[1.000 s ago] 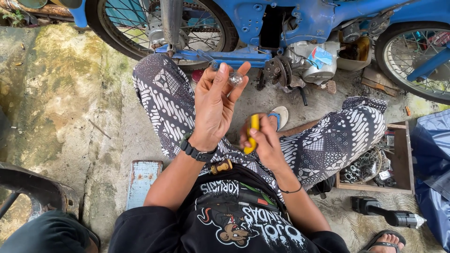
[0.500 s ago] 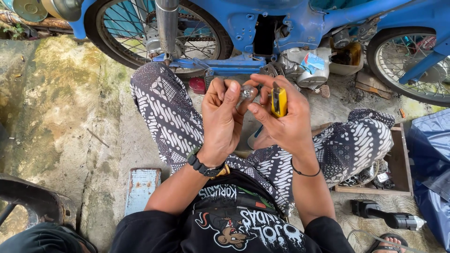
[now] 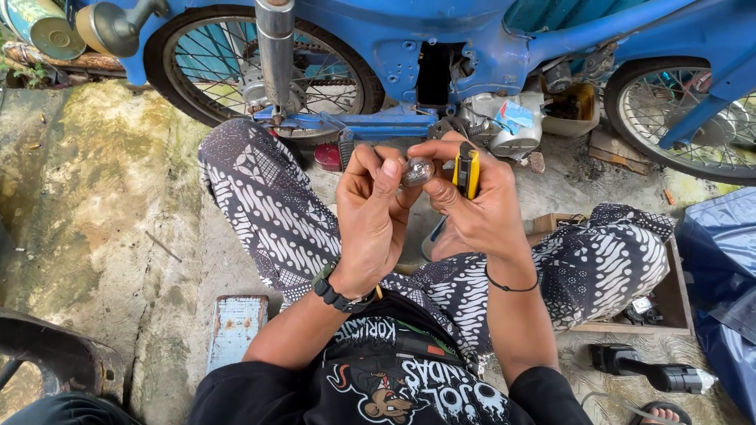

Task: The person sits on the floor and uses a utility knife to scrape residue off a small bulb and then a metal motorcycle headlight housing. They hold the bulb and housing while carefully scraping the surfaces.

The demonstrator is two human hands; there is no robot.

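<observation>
Head view is showing you sitting low with your knees apart in black-and-white patterned trousers [image 3: 268, 205], both forearms coming up from the bottom edge and meeting in front of you. Your left hand [image 3: 370, 216], with a dark wristwatch [image 3: 340, 295] on the wrist, is curling its fingers inward, and the thumb [image 3: 388, 175] and fingertips are pinching a small round silvery metal part [image 3: 417, 171]. Your right hand [image 3: 480, 208], wearing a thin black cord at the wrist, is pressing its forefinger and thumb against the same metal part from the other side, so the piece is sitting between the two hands, held up over your lap. The remaining fingers of that right hand are wrapping around a yellow-and-black tool handle [image 3: 468, 169], which is standing upright in the fist just beside the part; its working end is hidden, so you cannot tell what kind of tool it is.

On the ground near your left leg a worn pale blue metal plate [image 3: 235, 327] is lying flat on the concrete. By your right leg a shallow wooden tray [image 3: 677, 291] is holding small bits, and a black and silver tool [image 3: 654, 371] is resting just in front of it. Beyond your hands a blue motorcycle [image 3: 472, 39] is standing across the frame, its spoked rear wheel [image 3: 260, 67] behind your left knee and its engine [image 3: 504, 126] right behind the held part.
</observation>
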